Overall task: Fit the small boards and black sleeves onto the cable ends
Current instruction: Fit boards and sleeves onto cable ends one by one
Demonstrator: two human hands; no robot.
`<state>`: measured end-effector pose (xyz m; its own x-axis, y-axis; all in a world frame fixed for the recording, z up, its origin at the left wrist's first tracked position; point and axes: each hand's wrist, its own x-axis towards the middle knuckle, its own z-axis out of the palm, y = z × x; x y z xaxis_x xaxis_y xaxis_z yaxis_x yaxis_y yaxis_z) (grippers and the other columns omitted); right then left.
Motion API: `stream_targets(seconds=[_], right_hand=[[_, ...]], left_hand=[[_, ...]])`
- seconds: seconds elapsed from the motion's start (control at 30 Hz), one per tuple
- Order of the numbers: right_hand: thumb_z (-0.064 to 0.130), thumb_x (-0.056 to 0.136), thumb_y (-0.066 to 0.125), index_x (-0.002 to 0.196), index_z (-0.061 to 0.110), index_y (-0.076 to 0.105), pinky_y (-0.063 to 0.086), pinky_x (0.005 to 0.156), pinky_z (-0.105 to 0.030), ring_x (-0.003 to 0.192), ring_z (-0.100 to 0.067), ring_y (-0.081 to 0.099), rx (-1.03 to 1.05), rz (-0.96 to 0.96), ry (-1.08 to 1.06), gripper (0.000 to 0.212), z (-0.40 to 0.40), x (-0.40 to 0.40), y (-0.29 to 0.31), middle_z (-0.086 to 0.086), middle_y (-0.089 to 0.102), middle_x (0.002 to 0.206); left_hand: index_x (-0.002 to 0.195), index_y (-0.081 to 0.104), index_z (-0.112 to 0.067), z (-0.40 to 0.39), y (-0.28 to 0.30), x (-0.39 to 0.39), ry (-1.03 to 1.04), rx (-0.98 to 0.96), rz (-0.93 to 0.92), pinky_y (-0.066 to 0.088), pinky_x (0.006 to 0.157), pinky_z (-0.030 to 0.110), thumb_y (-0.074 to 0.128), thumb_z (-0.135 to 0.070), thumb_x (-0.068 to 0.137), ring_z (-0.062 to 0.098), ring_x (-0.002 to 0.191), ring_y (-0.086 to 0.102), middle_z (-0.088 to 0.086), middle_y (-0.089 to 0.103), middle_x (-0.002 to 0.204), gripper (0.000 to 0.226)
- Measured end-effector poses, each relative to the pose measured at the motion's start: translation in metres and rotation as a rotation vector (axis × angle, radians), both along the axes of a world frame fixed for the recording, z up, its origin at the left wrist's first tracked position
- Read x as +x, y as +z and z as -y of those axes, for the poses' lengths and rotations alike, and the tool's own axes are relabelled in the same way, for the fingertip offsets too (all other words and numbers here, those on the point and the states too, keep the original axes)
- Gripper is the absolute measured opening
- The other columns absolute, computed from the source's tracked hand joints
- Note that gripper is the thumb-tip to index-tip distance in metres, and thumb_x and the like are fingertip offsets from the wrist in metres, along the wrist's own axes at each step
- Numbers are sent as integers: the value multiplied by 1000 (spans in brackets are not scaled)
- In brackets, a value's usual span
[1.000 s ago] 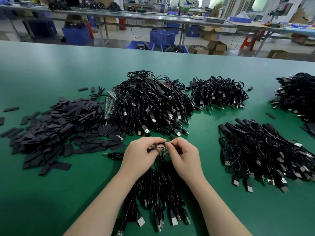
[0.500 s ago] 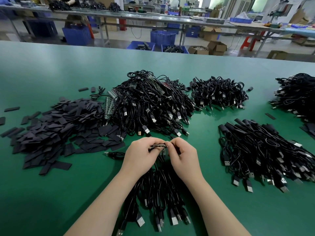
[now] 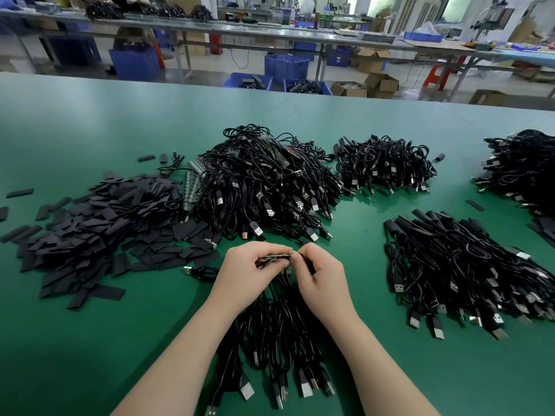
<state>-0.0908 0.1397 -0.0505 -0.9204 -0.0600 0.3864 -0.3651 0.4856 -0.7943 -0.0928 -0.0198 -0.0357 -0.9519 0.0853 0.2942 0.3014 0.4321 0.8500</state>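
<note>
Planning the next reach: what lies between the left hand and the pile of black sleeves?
Head view: one loose cable on bare green table, between the left hand and sleeve pile.

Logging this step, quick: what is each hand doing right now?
Left hand: fingers curled, pinching the small board.
Right hand: fingers curled, pinching at the board's right end.

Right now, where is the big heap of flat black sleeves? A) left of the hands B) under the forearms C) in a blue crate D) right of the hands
A: the sleeves lie piled on the green table, to the left of the left hand and the right hand.
</note>
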Motion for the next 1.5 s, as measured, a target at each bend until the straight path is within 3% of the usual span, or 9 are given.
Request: stream_targets(seconds=[0.37, 0.6, 0.73, 0.83, 0.9, 1.03, 1.17, 1.3, 1.5], right_hand=[[16, 99, 56, 71, 6, 50, 32, 54, -19, 58, -9, 37, 57, -5, -29, 30, 0, -2, -1, 5, 42, 60], [18, 99, 58, 61, 23, 29, 28, 51, -20, 54, -8, 31, -18, 46, -65, 49, 2, -2, 6, 10, 29, 55], [20, 99, 58, 62, 19, 32, 27, 50, -20, 53, -7, 30, -62, 53, -70, 45, 2, 1, 5, 10, 29, 55], [24, 97, 61, 62, 15, 39, 27, 50, -19, 53, -7, 33, -81, 58, -75, 42, 2, 1, 3, 9, 33, 54], [30, 93, 65, 67, 12, 52, 31, 51, -18, 54, -5, 37, -125, 102, -51, 34, 1, 1, 3, 4, 44, 57], [27, 84, 78, 82, 27, 73, 48, 62, -16, 65, -6, 61, -280, 221, -2, 5, 0, 2, 9, 7, 71, 75], [22, 82, 79, 84, 28, 78, 50, 65, -15, 70, -5, 67, -369, 240, 4, 6, -1, 4, 14, 7, 75, 77], [18, 85, 77, 84, 33, 78, 50, 67, -15, 69, -3, 67, -407, 260, 15, 15, -1, 4, 18, 9, 75, 74], [16, 86, 77, 77, 36, 78, 49, 67, -11, 74, -3, 70, -461, 264, -4, 22, -2, 5, 21, 7, 77, 78]], left_hand=[[97, 69, -52, -2, 1, 0, -20, -51, 33, 56, 83, 27, 68, -16, 85, -5, 90, 66, -29, 70, 92, 38], [104, 61, -61, -4, 5, 4, -53, -75, 40, 56, 83, 31, 66, -25, 86, -7, 90, 64, -36, 67, 94, 41], [96, 62, -68, -2, 8, 4, -81, -64, 49, 55, 83, 26, 67, -27, 87, -8, 92, 64, -35, 67, 95, 42], [98, 64, -61, -3, 5, 3, -54, -58, 41, 55, 81, 27, 67, -24, 87, -6, 90, 64, -33, 68, 92, 38], [97, 66, -58, -4, 3, 3, -26, -48, 21, 54, 80, 23, 63, -24, 85, -7, 90, 64, -33, 68, 92, 36], [86, 68, -56, -3, 0, -1, 44, 7, 33, 49, 78, 9, 64, -11, 85, -10, 90, 64, -35, 67, 93, 46], [89, 68, -56, -2, 0, -1, 37, 14, 39, 47, 78, 6, 65, -9, 86, -10, 91, 64, -33, 68, 93, 47], [96, 71, -48, -2, 1, 0, 18, 13, 41, 53, 82, 18, 65, -9, 86, -7, 91, 65, -31, 69, 93, 41], [96, 71, -45, -5, 4, 4, -15, 53, 38, 53, 77, 17, 66, -28, 85, -2, 87, 67, -24, 71, 90, 21]])
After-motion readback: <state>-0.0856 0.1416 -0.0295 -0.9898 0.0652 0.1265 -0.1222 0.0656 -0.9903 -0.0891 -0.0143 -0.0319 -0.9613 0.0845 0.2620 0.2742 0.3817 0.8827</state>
